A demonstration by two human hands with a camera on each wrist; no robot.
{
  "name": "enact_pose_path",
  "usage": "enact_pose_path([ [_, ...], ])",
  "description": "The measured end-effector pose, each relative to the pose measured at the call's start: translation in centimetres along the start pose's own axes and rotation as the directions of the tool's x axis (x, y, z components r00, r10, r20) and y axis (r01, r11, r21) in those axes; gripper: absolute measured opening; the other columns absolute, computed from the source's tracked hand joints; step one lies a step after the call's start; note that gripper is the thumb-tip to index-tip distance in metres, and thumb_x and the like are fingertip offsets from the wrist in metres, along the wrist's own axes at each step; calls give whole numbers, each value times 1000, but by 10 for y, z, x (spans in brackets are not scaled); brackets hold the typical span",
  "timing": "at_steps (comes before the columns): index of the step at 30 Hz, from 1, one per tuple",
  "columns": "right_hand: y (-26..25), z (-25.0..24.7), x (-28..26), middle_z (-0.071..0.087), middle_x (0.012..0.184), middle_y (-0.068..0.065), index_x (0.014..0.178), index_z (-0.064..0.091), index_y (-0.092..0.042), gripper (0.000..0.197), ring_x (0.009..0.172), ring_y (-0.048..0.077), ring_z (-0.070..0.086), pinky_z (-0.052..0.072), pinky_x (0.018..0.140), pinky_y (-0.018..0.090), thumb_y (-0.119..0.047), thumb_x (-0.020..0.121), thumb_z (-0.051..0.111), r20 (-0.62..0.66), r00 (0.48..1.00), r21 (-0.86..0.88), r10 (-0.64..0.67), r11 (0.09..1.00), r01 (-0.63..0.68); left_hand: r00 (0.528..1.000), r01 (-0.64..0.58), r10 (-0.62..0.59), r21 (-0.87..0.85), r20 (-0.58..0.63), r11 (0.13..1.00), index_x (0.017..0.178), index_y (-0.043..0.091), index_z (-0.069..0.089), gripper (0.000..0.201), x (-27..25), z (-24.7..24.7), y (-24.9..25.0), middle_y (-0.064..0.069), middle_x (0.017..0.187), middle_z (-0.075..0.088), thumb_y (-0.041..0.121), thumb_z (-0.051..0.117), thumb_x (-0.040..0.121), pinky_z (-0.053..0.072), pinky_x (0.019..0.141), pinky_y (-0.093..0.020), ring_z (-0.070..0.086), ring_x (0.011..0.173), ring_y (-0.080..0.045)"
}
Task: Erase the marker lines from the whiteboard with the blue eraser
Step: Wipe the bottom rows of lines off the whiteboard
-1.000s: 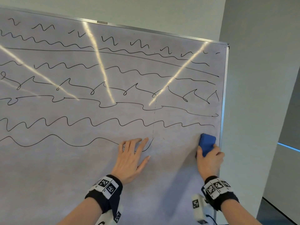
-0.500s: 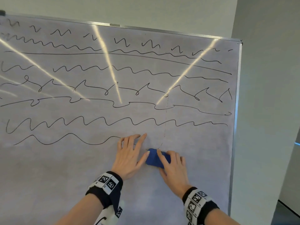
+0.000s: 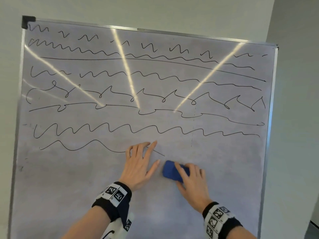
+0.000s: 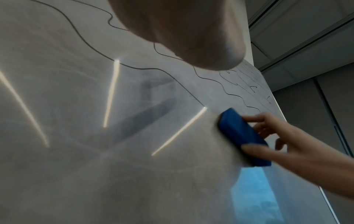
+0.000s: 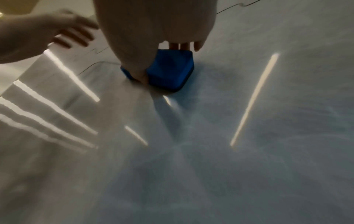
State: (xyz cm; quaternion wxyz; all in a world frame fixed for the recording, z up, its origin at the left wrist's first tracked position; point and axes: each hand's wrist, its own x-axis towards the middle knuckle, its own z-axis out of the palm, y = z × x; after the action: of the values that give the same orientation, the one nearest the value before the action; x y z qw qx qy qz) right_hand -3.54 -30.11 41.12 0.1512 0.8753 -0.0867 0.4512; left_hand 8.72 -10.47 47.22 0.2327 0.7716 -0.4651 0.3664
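Note:
The whiteboard (image 3: 86, 178) fills the head view, covered in several rows of black wavy marker lines (image 3: 120, 130). My right hand (image 3: 191, 180) grips the blue eraser (image 3: 170, 171) and presses it on the board just right of my left hand. My left hand (image 3: 139, 163) lies flat on the board, fingers spread over the right end of the lowest wavy line (image 3: 77, 147). The left wrist view shows the eraser (image 4: 241, 133) held between thumb and fingers. The right wrist view shows the eraser (image 5: 168, 71) flat on the board (image 5: 210, 151).
The lower part of the board, below the hands, carries only faint smears. The board's metal frame (image 3: 269, 135) runs down the right side, with a plain wall (image 3: 293, 118) beyond it. Bright light streaks (image 3: 126, 69) reflect across the board.
My right hand has swept the eraser from the board's right edge leftward to beside my left hand, wiping away the lowest line's right end. The left hand has stayed flat on the board.

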Motion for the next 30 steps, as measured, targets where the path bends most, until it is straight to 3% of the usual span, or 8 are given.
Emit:
enact_pose_path([
  [3, 11, -9, 16, 47, 98, 10, 127, 46, -16, 74, 83, 31, 49, 42, 66, 39, -27, 63, 82, -76, 965, 53, 251, 967, -248, 1000, 27, -27, 10, 10, 1000, 146, 20, 36, 60, -10, -6, -17, -4, 128, 46, 52, 26, 96, 26, 98, -39, 47, 114, -22],
  [5, -2, -10, 35, 48, 97, 13, 126, 47, -14, 71, 82, 31, 49, 41, 66, 40, -26, 65, 81, -97, 948, 70, 303, 952, -298, 999, 30, -30, 6, 13, 1000, 146, 20, 35, 61, -14, -7, -23, -3, 128, 46, 53, 24, 96, 26, 98, -39, 46, 114, -21],
  [10, -60, 0, 60, 53, 97, 10, 128, 49, -19, 75, 83, 26, 47, 38, 67, 36, -29, 62, 82, -76, 993, 61, 91, 994, -87, 1000, 4, -4, -3, -7, 1000, 144, 20, 38, 59, -15, -8, -28, -3, 127, 46, 52, 31, 95, 27, 96, -38, 45, 114, -21],
  [14, -57, 9, 44, 54, 101, 10, 131, 46, -23, 79, 89, 24, 44, 28, 70, 36, -29, 62, 84, -36, 998, 23, -54, 998, 55, 1000, 7, -7, 22, -5, 1000, 143, 20, 40, 58, -18, -13, -41, -3, 126, 47, 51, 29, 95, 26, 94, -36, 44, 112, -20],
  [20, -24, -4, 26, 50, 104, 10, 132, 43, -23, 78, 91, 25, 45, 32, 71, 37, -28, 65, 83, -42, 996, 11, 78, 997, -78, 999, 33, -32, 42, -16, 999, 144, 19, 38, 59, -38, -27, -81, -3, 125, 46, 52, 26, 96, 26, 96, -38, 46, 109, -21],
  [23, -51, 0, 54, 52, 102, 11, 131, 45, -23, 77, 90, 25, 43, 33, 71, 38, -26, 64, 83, -60, 997, 9, 55, 998, -54, 999, 49, -48, 34, -19, 998, 144, 19, 38, 60, -43, -34, -91, -4, 125, 47, 53, 23, 97, 26, 97, -38, 47, 109, -22],
  [26, -95, 8, 81, 53, 100, 11, 129, 49, -22, 76, 90, 25, 41, 27, 71, 37, -27, 61, 84, -69, 998, 17, 3, 1000, -2, 999, 34, -34, 44, -12, 998, 144, 20, 38, 60, -41, -38, -96, -4, 124, 48, 53, 22, 97, 26, 96, -38, 46, 110, -20],
  [30, -113, 11, 78, 55, 101, 10, 128, 50, -24, 78, 91, 23, 42, 26, 72, 37, -29, 58, 85, -37, 998, 2, -56, 998, 56, 1000, 6, -5, 48, -23, 999, 142, 19, 41, 59, -38, -42, -95, -4, 125, 49, 52, 24, 96, 25, 96, -37, 44, 110, -20],
])
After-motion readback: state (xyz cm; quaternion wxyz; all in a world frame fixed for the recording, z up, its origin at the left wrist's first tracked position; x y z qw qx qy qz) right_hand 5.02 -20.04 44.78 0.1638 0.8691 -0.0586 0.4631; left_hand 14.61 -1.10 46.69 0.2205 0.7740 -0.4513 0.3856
